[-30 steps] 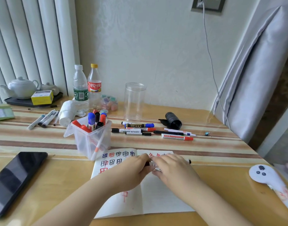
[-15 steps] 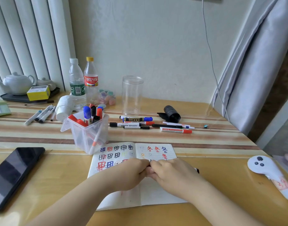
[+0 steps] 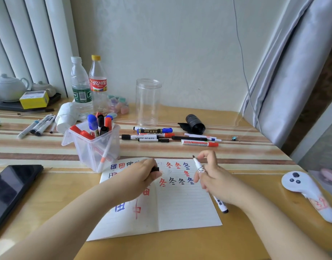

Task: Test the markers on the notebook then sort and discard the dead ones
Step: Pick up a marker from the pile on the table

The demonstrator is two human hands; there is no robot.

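A person's right hand (image 3: 214, 177) holds an uncapped black marker (image 3: 208, 182) above the open notebook (image 3: 180, 209), tip raised and pointing away, the fingers (image 3: 208, 156) curled round the barrel near the nib while its back end juts out below the wrist. The left hand (image 3: 140, 175) hovers over the notebook's left page, fingers closed round the marker's black cap (image 3: 155, 169), apparently keeping it ready for recapping. The pen looks poised for a test stroke on the right page, where rows of red, black and blue characters already sit. Both forearms reach in from the near edge of the worktop (image 3: 48, 199), hands apart across the notebook's spine. Behind, a clear plastic tub (image 3: 93, 147) stands full of markers just beside the notebook, with a loose row of markers (image 3: 170, 136) lying further back, seemingly sorted groups.
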